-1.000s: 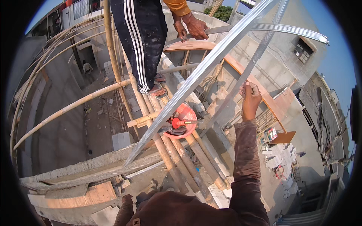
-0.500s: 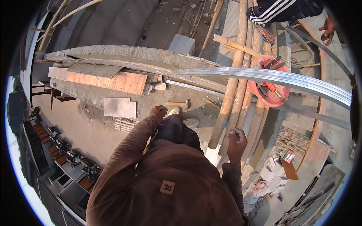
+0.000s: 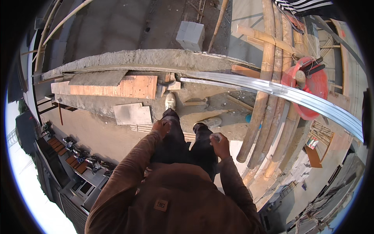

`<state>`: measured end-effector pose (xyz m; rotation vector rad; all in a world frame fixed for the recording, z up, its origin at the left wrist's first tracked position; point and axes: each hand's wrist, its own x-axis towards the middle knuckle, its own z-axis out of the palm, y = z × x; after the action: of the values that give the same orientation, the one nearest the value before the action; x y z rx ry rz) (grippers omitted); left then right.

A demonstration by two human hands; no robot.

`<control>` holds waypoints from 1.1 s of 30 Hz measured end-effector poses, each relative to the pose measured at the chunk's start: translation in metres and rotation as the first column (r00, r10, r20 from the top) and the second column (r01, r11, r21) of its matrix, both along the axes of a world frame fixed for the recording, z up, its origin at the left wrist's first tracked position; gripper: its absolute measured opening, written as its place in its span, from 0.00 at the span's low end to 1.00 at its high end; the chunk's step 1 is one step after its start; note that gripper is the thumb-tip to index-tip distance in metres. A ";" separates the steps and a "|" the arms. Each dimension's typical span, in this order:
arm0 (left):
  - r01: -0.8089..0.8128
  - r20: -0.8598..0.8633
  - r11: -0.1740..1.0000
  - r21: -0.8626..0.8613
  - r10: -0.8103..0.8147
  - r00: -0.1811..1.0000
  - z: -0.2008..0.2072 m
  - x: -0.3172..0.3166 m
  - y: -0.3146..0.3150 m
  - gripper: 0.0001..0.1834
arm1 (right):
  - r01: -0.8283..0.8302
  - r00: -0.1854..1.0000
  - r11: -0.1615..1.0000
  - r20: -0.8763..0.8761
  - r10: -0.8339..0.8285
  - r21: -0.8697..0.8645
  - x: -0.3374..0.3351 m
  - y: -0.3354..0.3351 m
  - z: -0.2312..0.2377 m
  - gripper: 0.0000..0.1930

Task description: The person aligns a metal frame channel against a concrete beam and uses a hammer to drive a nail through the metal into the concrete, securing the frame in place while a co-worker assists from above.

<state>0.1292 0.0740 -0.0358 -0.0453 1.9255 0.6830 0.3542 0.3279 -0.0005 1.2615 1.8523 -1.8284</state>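
My left hand [image 3: 162, 127] hangs over my left thigh, its fingers curled in and nothing visible in them. Over my right thigh, my right hand [image 3: 220, 145] is loosely closed, thumb against the fingers, also with nothing showing. Both hands are apart from any object. On the concrete ledge beyond my feet lies a hammer [image 3: 194, 103] with a wooden handle. Long shiny metal channels [image 3: 278, 89] stretch from the ledge across the bamboo poles [image 3: 260, 121] to the right. A red plastic bucket [image 3: 318, 87] with tools in it sits behind these channels.
Plywood boards [image 3: 137, 86] and a pale square panel [image 3: 133, 114] lie on the ledge at left. A rough concrete rim [image 3: 140, 58] runs behind them, with a white block [image 3: 190, 35] below. Ground lies far down at left, with parked motorbikes [image 3: 80, 152]. A person's striped trouser leg [image 3: 307, 6] shows top right.
My right hand has come left and lower, toward my thigh. My feet are now apart. The view has shifted; the other person's foot and hand no longer show.
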 end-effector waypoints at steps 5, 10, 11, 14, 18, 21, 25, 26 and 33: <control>-0.032 0.196 0.992 0.118 0.008 0.981 -0.059 -0.004 0.002 0.16 | 0.426 0.883 0.891 0.287 -0.372 -0.157 -0.033 -0.050 -0.152 0.14; -0.028 0.364 0.997 0.075 -0.001 0.931 -0.137 -0.008 0.004 0.18 | 0.550 0.776 0.798 0.505 -0.379 -0.246 -0.068 -0.097 -0.344 0.14; -0.008 0.377 0.999 0.050 -0.011 0.926 -0.152 -0.010 0.003 0.18 | 0.570 0.750 0.792 0.531 -0.394 -0.218 -0.078 -0.106 -0.381 0.15; 0.009 0.383 1.000 0.005 -0.011 0.924 -0.185 -0.016 -0.007 0.18 | 0.654 0.648 0.746 0.600 -0.470 -0.122 -0.102 -0.120 -0.475 0.16; -0.008 0.412 1.000 0.016 0.001 0.911 -0.197 -0.018 -0.024 0.19 | 0.880 0.430 0.470 0.544 -0.721 -0.073 -0.137 -0.135 -0.572 0.23; 0.084 0.432 0.994 0.068 -0.106 0.896 -0.197 -0.020 -0.029 0.19 | 0.928 0.342 0.369 0.509 -0.789 -0.051 -0.149 -0.139 -0.613 0.22; 0.138 0.537 0.989 0.056 -0.146 0.831 -0.200 -0.022 -0.027 0.22 | 0.942 0.300 0.335 0.479 -0.825 -0.013 -0.167 -0.135 -0.628 0.21; 0.130 0.492 0.989 0.075 -0.150 0.857 -0.201 -0.022 -0.027 0.21 | 0.942 0.301 0.337 0.475 -0.827 -0.010 -0.170 -0.133 -0.624 0.21; 0.009 0.423 0.981 0.194 -0.092 0.901 -0.216 -0.004 -0.034 0.18 | 0.883 0.412 0.469 0.473 -0.779 0.003 -0.142 -0.104 -0.564 0.20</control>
<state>0.1247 0.0401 -0.2517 -0.0253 1.4264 0.7472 0.2124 0.2243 -0.5642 2.5300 0.6613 -1.8233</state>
